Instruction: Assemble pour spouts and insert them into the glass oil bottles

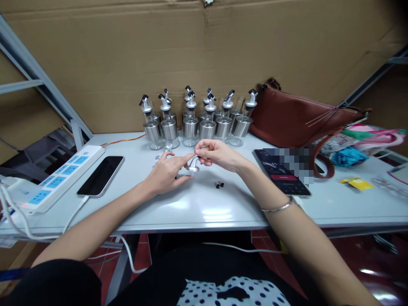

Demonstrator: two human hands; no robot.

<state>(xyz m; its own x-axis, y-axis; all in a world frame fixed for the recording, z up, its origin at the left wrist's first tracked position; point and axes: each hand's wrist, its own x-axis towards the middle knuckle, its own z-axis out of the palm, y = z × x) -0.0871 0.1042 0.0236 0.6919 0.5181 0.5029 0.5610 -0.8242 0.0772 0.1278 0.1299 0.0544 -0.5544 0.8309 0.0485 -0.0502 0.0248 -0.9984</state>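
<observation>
Over the middle of the table, a silver bottle pour spout (193, 165) sits between the thumb and index finger of my left hand (165, 172). My right hand (219, 155) is closed in a pinch at the spout's tip, on a small black piece (199, 157) mostly covered by the fingers. Two little black caps (219, 185) lie on the table just below my right hand. More silver spout parts (168, 147) are partly hidden behind my left hand. Behind both hands stand several glass-and-steel oil bottles (190, 126), many topped with silver spouts with black flip tips.
A power strip (60, 178) and a charging phone (101, 175) lie at left. To the right are another phone (283, 170) with a lit screen, a brown leather bag (293, 114) and a yellow packet (357, 183). Cardboard (204, 51) forms the back wall.
</observation>
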